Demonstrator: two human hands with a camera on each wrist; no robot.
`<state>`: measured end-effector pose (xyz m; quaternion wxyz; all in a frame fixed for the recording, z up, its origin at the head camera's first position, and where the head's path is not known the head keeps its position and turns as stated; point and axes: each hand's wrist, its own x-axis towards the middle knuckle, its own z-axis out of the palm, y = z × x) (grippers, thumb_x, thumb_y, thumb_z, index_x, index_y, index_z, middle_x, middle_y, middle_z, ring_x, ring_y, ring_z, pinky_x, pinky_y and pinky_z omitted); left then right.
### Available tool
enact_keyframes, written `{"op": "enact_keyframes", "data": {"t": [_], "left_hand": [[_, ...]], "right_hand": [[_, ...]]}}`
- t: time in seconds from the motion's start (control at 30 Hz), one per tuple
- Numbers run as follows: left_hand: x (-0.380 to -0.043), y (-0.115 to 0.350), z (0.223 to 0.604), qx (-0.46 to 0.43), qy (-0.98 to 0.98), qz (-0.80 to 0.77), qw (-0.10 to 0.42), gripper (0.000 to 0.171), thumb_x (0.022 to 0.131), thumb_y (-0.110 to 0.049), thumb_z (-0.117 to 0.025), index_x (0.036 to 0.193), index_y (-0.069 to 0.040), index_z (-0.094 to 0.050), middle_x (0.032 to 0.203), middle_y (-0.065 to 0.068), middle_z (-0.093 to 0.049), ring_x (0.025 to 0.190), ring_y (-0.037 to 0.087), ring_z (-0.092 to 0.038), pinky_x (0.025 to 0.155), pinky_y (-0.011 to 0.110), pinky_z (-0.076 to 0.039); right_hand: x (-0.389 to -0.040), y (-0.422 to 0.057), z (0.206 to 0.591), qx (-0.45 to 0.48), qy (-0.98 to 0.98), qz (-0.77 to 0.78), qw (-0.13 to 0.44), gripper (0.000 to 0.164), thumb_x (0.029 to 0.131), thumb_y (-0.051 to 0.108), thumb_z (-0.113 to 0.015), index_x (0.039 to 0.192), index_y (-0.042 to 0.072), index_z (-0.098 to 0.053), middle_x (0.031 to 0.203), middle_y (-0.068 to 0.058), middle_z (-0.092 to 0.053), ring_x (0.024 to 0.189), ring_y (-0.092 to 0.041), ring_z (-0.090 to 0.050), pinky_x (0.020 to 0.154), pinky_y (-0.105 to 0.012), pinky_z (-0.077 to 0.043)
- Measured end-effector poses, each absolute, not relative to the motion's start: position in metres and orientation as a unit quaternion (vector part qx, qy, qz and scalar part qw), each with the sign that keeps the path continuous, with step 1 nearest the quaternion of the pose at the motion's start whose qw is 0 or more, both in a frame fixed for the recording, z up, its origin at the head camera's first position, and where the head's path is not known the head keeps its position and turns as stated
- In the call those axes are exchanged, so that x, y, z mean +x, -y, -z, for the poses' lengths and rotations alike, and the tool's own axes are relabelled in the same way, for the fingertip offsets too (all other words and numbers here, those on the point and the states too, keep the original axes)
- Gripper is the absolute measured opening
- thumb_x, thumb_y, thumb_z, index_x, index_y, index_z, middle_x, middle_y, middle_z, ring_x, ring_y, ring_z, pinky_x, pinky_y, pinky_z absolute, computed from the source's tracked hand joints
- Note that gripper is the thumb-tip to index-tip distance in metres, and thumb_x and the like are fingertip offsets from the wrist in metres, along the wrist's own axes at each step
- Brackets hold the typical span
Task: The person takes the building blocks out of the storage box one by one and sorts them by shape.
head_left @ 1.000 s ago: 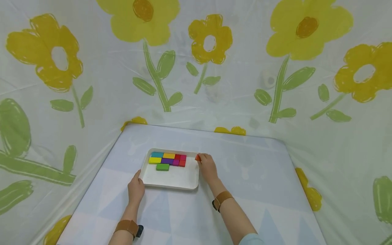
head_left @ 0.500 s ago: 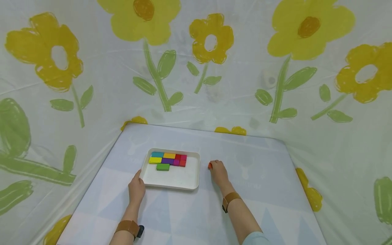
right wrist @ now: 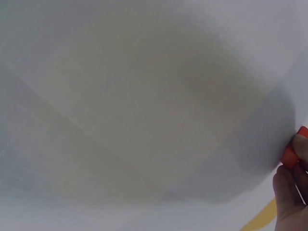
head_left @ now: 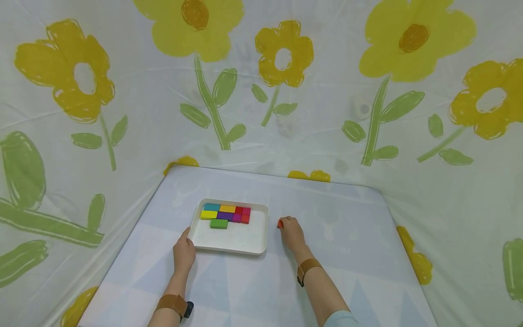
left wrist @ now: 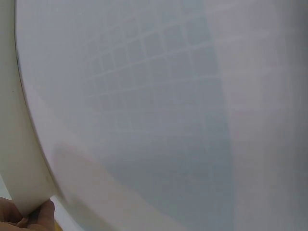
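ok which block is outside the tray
The orange-red block, held in the right hand off the right side of the white tray; all the other visible blocks lie inside the tray.

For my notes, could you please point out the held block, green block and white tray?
Held block (right wrist: 289, 156): right wrist view, exposed side.
Green block (head_left: 219, 223): head view, top face.
White tray (head_left: 243, 238): head view, bare floor.

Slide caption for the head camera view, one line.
Left hand holds a white tray of colored blocks; right hand pinches an orange-red block beside the tray.
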<state>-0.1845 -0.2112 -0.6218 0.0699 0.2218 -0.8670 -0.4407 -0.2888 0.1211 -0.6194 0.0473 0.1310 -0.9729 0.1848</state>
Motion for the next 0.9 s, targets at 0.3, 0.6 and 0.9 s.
{"op": "enact_keyframes", "data": {"t": [0.3, 0.6, 0.9], "left_hand": [[-0.187, 0.211, 0.622, 0.221, 0.868, 0.438, 0.072, 0.045, 0.104, -0.001, -0.031, 0.147, 0.009, -0.035, 0.151, 0.03, -0.04, 0.141, 0.045, -0.041, 0.115, 0.053, -0.043], [-0.186, 0.211, 0.622, 0.223, 0.868, 0.438, 0.073, 0.045, 0.104, -0.002, -0.03, 0.147, 0.009, -0.035, 0.151, 0.03, -0.041, 0.141, 0.044, -0.041, 0.116, 0.052, -0.043], [-0.183, 0.211, 0.62, 0.22, 0.868, 0.44, 0.069, 0.045, 0.103, 0.0, -0.031, 0.147, 0.01, -0.035, 0.151, 0.031, -0.04, 0.14, 0.046, -0.041, 0.115, 0.053, -0.043]], "right_hand": [[-0.289, -0.123, 0.617, 0.131, 0.97, -0.195, 0.064, 0.03, 0.089, 0.009, -0.071, 0.118, 0.0, -0.067, 0.113, -0.018, -0.071, 0.103, -0.032, -0.067, 0.09, -0.041, -0.061], [-0.289, -0.1, 0.61, 0.179, 0.954, -0.171, 0.169, 0.032, 0.094, 0.013, -0.065, 0.123, -0.001, -0.064, 0.124, -0.02, -0.068, 0.116, -0.033, -0.067, 0.094, -0.041, -0.061], [-0.279, -0.06, 0.61, 0.282, 0.944, -0.077, 0.153, 0.037, 0.095, 0.019, -0.063, 0.129, 0.004, -0.063, 0.13, -0.013, -0.067, 0.121, -0.025, -0.065, 0.099, -0.034, -0.059]]}}
